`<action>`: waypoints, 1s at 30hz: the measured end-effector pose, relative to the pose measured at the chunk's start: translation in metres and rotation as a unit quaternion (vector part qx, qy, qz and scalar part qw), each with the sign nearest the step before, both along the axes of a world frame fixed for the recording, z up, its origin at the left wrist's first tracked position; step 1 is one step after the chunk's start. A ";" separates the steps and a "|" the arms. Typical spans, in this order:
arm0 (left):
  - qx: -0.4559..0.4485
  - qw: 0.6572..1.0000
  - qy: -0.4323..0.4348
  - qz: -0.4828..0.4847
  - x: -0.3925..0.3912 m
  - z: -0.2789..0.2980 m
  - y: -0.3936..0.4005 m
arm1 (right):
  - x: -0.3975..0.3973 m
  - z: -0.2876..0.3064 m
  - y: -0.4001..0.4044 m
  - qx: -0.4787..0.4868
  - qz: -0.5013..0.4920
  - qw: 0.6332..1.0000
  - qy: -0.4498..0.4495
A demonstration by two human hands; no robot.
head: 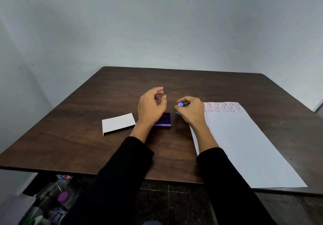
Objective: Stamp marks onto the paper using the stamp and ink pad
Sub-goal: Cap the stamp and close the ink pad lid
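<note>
Head view: a dark wooden table [227, 88] is seen from above, its far edge against a grey wall [157, 23] and its near edge cut by two black sleeves. A small blue stamp [180, 106] is pinched in the fingers of the right hand [191, 110], which is closed around it just left of the paper's upper left corner. The left hand [151, 106] is held loosely curled with thumb and fingers apart, nothing gripped, above the far left part of the purple ink pad [164, 119]. The ink pad lies open between the two hands, partly hidden by the left wrist. A white lid [118, 123] lies flat to the left of the pad, apart from it. The white paper [244, 146] runs down the right side to the table's near edge, with rows of red smiley marks [223, 107] along its top; the rest of the sheet is bare. Bare wood is left beyond the hands and along the left side. Bottles [57, 198] are seen below the table's near left edge.
</note>
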State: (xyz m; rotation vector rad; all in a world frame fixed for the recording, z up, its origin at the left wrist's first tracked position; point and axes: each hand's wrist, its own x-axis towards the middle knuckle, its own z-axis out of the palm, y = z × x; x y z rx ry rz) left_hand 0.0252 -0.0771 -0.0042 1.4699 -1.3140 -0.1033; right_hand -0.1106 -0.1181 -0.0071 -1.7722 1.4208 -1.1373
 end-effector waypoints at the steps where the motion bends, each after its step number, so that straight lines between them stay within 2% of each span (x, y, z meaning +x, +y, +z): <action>1: -0.008 1.000 0.000 0.004 0.000 0.000 0.001 | 0.000 0.000 0.000 -0.001 -0.003 1.000 0.000; 9: -0.038 0.997 0.014 0.063 0.011 0.007 0.029 | 0.004 0.012 0.011 -0.103 -0.082 0.990 -0.051; 13: -0.049 0.991 0.011 0.124 0.037 0.022 0.056 | 0.016 0.029 0.021 -0.140 -0.047 0.989 -0.019; 16: -0.009 0.982 0.021 0.185 0.056 0.028 0.080 | 0.034 0.041 0.036 -0.158 0.005 0.987 -0.002; 18: 0.039 0.976 0.019 0.213 0.062 0.028 0.092 | 0.049 0.041 0.049 -0.149 0.047 0.987 0.032; 20: 0.099 0.968 0.015 0.231 0.064 0.025 0.103 | 0.063 0.034 0.063 -0.142 0.085 0.981 0.106; 24: 0.193 0.945 0.030 0.261 0.063 0.012 0.124 | 0.084 0.016 0.091 -0.151 0.113 0.951 0.247; 27: 0.193 0.939 0.041 0.281 0.059 0.001 0.136 | 0.093 0.005 0.104 -0.167 0.123 0.936 0.285; 30: 0.174 0.939 0.050 0.294 0.054 -0.001 0.142 | 0.097 -0.001 0.112 -0.169 0.122 0.937 0.279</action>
